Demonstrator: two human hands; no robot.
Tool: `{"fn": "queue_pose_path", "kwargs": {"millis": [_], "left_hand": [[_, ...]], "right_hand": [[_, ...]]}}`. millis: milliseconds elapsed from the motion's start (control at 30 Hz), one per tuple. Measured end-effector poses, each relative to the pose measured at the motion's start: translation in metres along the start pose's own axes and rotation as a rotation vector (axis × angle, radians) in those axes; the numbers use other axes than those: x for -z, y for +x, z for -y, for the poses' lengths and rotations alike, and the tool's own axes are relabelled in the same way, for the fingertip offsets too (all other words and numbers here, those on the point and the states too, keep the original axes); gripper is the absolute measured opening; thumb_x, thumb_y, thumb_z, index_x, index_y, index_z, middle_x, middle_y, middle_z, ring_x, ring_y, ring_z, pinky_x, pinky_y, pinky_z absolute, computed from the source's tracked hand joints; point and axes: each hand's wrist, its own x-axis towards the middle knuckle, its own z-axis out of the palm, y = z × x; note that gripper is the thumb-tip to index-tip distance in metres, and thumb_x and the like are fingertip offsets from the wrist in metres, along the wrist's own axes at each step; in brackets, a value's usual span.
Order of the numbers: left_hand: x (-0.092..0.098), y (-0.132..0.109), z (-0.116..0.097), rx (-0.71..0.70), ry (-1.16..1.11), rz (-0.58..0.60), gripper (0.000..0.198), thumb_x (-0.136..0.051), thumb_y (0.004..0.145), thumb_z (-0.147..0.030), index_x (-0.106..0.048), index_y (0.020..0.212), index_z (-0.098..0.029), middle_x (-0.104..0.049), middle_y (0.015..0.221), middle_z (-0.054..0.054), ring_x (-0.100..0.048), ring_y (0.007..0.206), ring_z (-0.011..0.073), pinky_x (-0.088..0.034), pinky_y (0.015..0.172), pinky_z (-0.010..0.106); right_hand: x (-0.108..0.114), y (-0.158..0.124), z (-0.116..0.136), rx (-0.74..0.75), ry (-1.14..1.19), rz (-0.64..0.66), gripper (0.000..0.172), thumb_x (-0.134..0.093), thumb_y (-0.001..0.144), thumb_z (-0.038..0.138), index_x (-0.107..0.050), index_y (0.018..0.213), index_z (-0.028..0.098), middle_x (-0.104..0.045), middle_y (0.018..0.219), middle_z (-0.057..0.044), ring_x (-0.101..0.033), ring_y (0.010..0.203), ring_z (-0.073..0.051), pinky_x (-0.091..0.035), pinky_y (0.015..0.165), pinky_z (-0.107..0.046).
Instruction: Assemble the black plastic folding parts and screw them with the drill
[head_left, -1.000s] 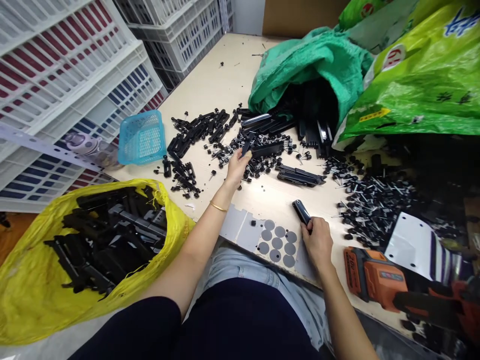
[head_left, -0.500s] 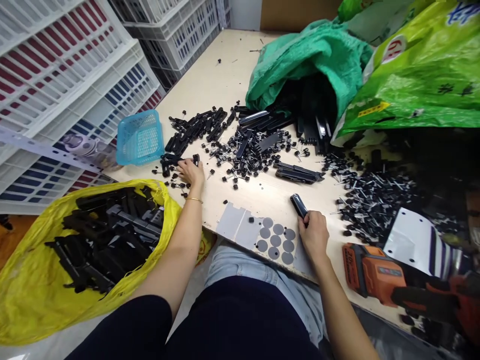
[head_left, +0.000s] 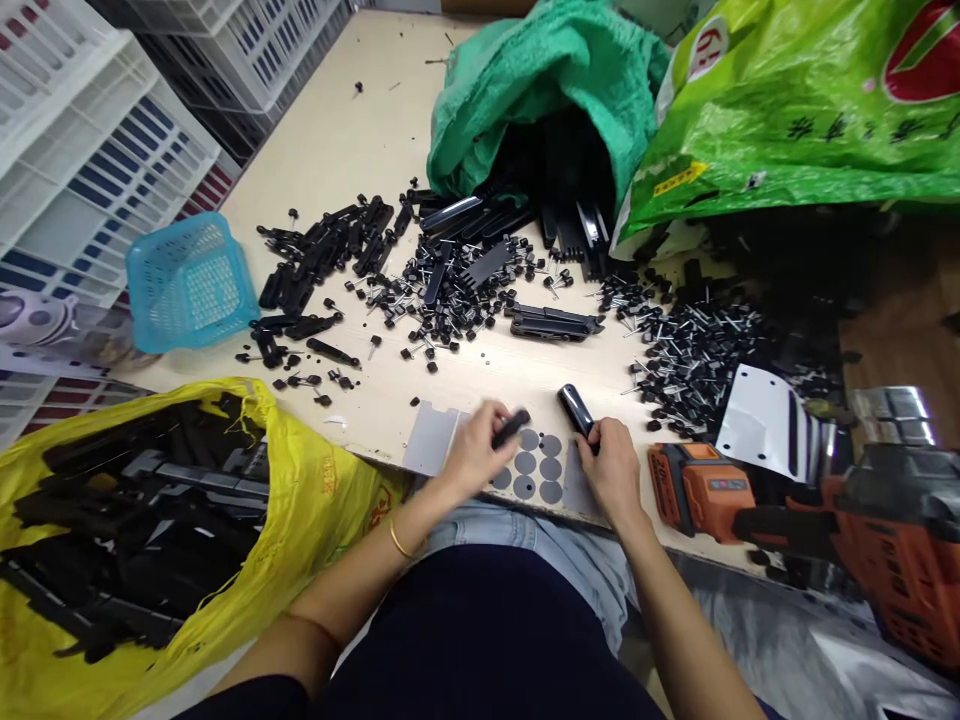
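My left hand [head_left: 474,452] is closed on a small black plastic part [head_left: 511,428], slightly blurred, above a grey sheet with round discs [head_left: 551,468]. Close by, my right hand [head_left: 611,462] grips a longer glossy black plastic piece [head_left: 576,408], its far end pointing up and left. The two held parts are apart. Beyond them lies an assembled black part [head_left: 555,323] on the table. Black-headed pins [head_left: 442,310] are heaped at the middle, and slim black parts [head_left: 322,245] are piled to their left.
A yellow bag of black parts [head_left: 300,520] stands at the left, below a blue basket [head_left: 191,285]. At the back, a green sack [head_left: 480,100] spills black pieces beside a bright green bag [head_left: 787,130]. An orange cordless tool [head_left: 705,490] lies right, near more pins [head_left: 697,360].
My left hand has come from the slim parts at the left to near my right hand, bringing a small black part. My right hand still holds its glossy piece. The view has shifted.
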Motion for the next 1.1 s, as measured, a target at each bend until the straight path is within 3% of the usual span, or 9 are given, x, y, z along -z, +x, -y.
{"fn": "queue_pose_path", "kwargs": {"millis": [33, 100, 267, 367, 467, 633, 800, 933, 1100], "left_hand": [[-0.016, -0.01, 0.004, -0.029, 0.004, 0.105, 0.031, -0.063, 0.077, -0.027, -0.051, 0.106, -0.026, -0.055, 0.074, -0.001, -0.054, 0.066, 0.0153, -0.045, 0.06, 0.03], [-0.033, -0.009, 0.018, -0.043, 0.036, 0.129, 0.032, -0.062, 0.077, -0.027, -0.054, 0.108, -0.025, -0.055, 0.072, -0.002, -0.053, 0.065, 0.0146, -0.043, 0.06, 0.029], [-0.002, 0.076, 0.043, -0.109, -0.196, 0.446, 0.031, -0.066, 0.074, -0.035, -0.062, 0.101, -0.02, -0.055, 0.071, -0.001, -0.051, 0.062, 0.012, -0.041, 0.056, 0.026], [0.023, 0.132, 0.042, -0.075, -0.318, 0.378, 0.03, -0.068, 0.072, -0.034, -0.062, 0.096, -0.018, -0.052, 0.071, -0.002, -0.048, 0.06, 0.0096, -0.038, 0.056, 0.024], [0.035, 0.154, 0.036, -0.116, -0.276, 0.173, 0.028, -0.07, 0.068, -0.029, -0.062, 0.091, -0.017, -0.044, 0.063, -0.006, -0.042, 0.055, 0.0077, -0.034, 0.055, 0.022], [0.025, 0.101, 0.019, -0.189, -0.003, 0.066, 0.017, -0.064, 0.075, -0.028, -0.064, 0.09, -0.02, -0.046, 0.058, -0.005, -0.041, 0.053, 0.0103, -0.033, 0.053, 0.024], [-0.032, 0.038, 0.017, -0.287, 0.084, -0.044, 0.019, -0.06, 0.08, -0.02, -0.064, 0.099, -0.021, -0.059, 0.09, 0.005, -0.057, 0.083, 0.0173, -0.047, 0.073, 0.03], [-0.062, 0.032, 0.027, -0.328, 0.137, -0.169, 0.017, -0.059, 0.083, -0.018, -0.063, 0.1, -0.02, -0.061, 0.09, 0.006, -0.056, 0.088, 0.0191, -0.047, 0.081, 0.033], [-0.067, 0.034, 0.031, -0.356, 0.193, -0.238, 0.017, -0.059, 0.085, -0.02, -0.062, 0.101, -0.017, -0.06, 0.086, 0.004, -0.055, 0.086, 0.0179, -0.048, 0.078, 0.031]], "right_hand": [[0.001, -0.006, -0.001, -0.015, 0.014, 0.004, 0.017, -0.047, 0.084, 0.029, -0.034, 0.074, 0.024, -0.048, 0.075, -0.003, -0.046, 0.073, -0.02, -0.035, 0.061, -0.03], [0.0, -0.015, -0.003, -0.038, 0.046, 0.022, 0.017, -0.047, 0.084, 0.031, -0.035, 0.074, 0.024, -0.047, 0.073, -0.002, -0.046, 0.071, -0.019, -0.035, 0.06, -0.03], [-0.015, -0.013, -0.005, -0.058, 0.089, 0.027, 0.014, -0.048, 0.082, 0.034, -0.038, 0.077, 0.024, -0.051, 0.077, -0.004, -0.049, 0.074, -0.02, -0.039, 0.062, -0.031], [-0.019, -0.006, -0.001, -0.075, 0.097, 0.021, 0.016, -0.049, 0.08, 0.031, -0.044, 0.092, 0.022, -0.055, 0.088, -0.008, -0.053, 0.082, -0.023, -0.043, 0.067, -0.034], [-0.015, 0.0, 0.005, -0.06, 0.042, 0.062, 0.035, -0.048, 0.079, 0.025, -0.045, 0.114, 0.019, -0.057, 0.1, -0.012, -0.054, 0.091, -0.026, -0.045, 0.071, -0.036], [-0.008, 0.012, 0.015, -0.056, -0.075, 0.167, 0.052, -0.047, 0.081, 0.023, -0.039, 0.132, 0.018, -0.053, 0.108, -0.013, -0.055, 0.096, -0.028, -0.046, 0.065, -0.035], [-0.016, 0.017, 0.028, -0.065, -0.104, 0.188, 0.05, -0.045, 0.086, 0.029, -0.039, 0.135, 0.019, -0.052, 0.108, -0.013, -0.056, 0.092, -0.027, -0.046, 0.061, -0.033], [-0.025, 0.004, 0.035, -0.015, -0.082, 0.154, 0.051, -0.041, 0.086, 0.02, -0.038, 0.136, 0.018, -0.054, 0.104, -0.013, -0.055, 0.092, -0.028, -0.049, 0.066, -0.036], [-0.031, -0.003, 0.029, 0.045, 0.067, 0.076, 0.052, -0.043, 0.083, 0.017, -0.039, 0.135, 0.015, -0.053, 0.112, -0.014, -0.05, 0.105, -0.028, -0.049, 0.087, -0.042]]}}
